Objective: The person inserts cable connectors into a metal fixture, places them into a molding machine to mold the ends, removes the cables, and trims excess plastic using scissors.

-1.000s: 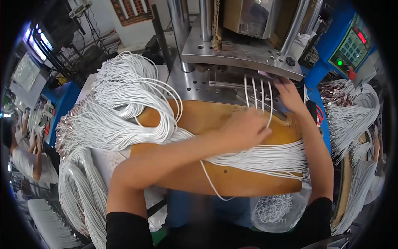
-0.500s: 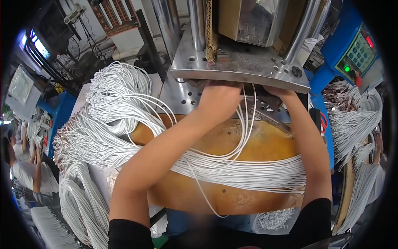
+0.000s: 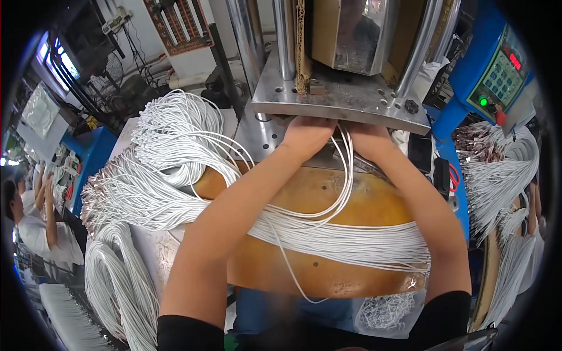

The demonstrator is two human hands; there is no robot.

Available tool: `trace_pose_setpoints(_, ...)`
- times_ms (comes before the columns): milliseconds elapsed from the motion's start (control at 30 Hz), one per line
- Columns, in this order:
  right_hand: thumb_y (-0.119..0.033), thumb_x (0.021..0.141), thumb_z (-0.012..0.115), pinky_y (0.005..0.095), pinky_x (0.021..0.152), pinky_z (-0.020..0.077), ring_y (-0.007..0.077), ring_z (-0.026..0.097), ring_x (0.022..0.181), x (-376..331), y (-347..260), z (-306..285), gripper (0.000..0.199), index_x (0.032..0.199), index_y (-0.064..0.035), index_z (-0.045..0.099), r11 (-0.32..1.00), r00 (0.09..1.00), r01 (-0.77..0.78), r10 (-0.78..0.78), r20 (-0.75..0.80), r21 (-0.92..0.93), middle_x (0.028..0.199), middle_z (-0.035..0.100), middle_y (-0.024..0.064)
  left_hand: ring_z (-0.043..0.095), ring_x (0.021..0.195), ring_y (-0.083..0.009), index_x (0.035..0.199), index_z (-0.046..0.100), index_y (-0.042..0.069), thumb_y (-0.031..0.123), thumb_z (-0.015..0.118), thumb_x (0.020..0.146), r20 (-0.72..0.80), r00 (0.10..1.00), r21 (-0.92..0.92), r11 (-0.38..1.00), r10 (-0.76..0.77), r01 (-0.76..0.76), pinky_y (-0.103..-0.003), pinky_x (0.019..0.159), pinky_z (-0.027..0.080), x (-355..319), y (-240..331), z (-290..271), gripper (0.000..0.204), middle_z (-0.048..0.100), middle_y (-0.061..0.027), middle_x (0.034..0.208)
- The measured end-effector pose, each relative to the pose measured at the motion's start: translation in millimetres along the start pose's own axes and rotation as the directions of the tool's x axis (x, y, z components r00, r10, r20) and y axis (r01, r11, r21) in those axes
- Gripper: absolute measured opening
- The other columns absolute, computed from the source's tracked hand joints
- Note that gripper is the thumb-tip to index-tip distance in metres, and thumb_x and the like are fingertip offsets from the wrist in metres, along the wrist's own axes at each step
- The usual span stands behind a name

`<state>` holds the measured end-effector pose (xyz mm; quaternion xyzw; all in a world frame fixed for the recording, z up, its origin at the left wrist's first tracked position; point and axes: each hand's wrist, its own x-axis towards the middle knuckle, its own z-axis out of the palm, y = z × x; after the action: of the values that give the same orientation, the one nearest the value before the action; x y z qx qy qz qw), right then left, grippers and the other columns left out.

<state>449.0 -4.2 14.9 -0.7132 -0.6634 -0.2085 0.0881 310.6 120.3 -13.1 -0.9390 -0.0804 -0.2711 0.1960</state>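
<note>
Both my hands reach beneath the thick steel plate [image 3: 345, 112] of a press, side by side. My left hand [image 3: 311, 133] shows only its back and wrist; the plate covers its fingers. Close on its right, my right hand [image 3: 367, 140] also has its fingers hidden under the plate. Several white cables [image 3: 348, 169] rise in a curve between the two hands and vanish under the plate. They join a wide bundle of white cables [image 3: 345, 244] lying across the brown board [image 3: 293, 266] below my forearms. What the fingers hold cannot be made out.
Heaped white cables [image 3: 170, 140] lie left of my arm, with more hanging at the right [image 3: 503, 175]. Steel posts [image 3: 285, 41] stand on the plate. A blue control box [image 3: 492, 76] and red-handled tool [image 3: 453, 177] are on the right. A bag of small white pieces [image 3: 386, 313] sits below.
My right hand has moved left under the plate, closer to my left hand, which shows less of its fist. The view has shifted slightly. The cables between the hands are drawn closer together.
</note>
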Motion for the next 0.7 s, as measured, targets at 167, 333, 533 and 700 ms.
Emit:
trace_pose_setpoints(167,-0.021,0.090,0.048,0.0423,0.101,0.0384,0.0362,0.051,0.116,-0.9,-7.3,-15.4,0.034,0.117,-0.0034,0.058,0.964,0.991,-0.136,0.128,0.049,0.229,0.118,0.058,0.0205,0.043,0.124,-0.0391,0.128,0.049,0.007,0.014,0.056,0.081,-0.109,0.994,-0.114,0.993,-0.031,0.018,-0.051,0.104,0.034,-4.7,-5.1,3.6,0.048,0.049,-0.0180,0.129)
trace_pose_setpoints(333,-0.015,0.087,0.048,0.0442,0.099,0.0394,0.0404,0.051,0.113,-20.5,1.9,-5.6,0.034,0.118,-0.0003,0.056,0.979,0.990,-0.006,-0.022,-0.137,-0.202,0.118,0.056,0.0254,0.063,0.096,-0.0284,0.113,0.058,0.004,0.013,0.056,0.080,-0.108,0.982,-0.098,0.985,-0.153,0.143,-0.036,0.079,0.055,-8.4,-1.8,5.7,0.034,0.063,-0.0135,0.108)
trace_pose_setpoints(533,-0.014,0.084,0.048,0.0471,0.098,0.0405,0.0431,0.053,0.110,-6.4,-8.6,-5.1,0.039,0.117,0.0044,0.054,0.998,0.998,-0.035,0.038,-0.045,0.055,0.116,0.056,0.0284,0.065,0.086,-0.0242,0.097,0.064,0.000,0.012,0.058,0.075,-0.244,0.947,-0.082,0.978,-0.208,0.193,-0.038,0.072,0.054,-21.3,-8.8,-2.3,0.025,0.065,-0.0135,0.094)
trace_pose_setpoints(700,-0.010,0.088,0.049,0.0442,0.096,0.0458,0.0372,0.057,0.108,-26.0,1.1,-28.8,0.038,0.125,-0.0025,0.052,0.417,0.898,-0.298,0.426,0.105,0.859,0.118,0.058,0.0221,0.057,0.100,-0.0315,0.097,0.061,-0.003,0.014,0.063,0.073,-0.126,0.979,-0.493,0.866,-0.162,0.079,-0.041,0.083,0.045,-81.0,23.6,-96.2,0.030,0.058,-0.0192,0.102)
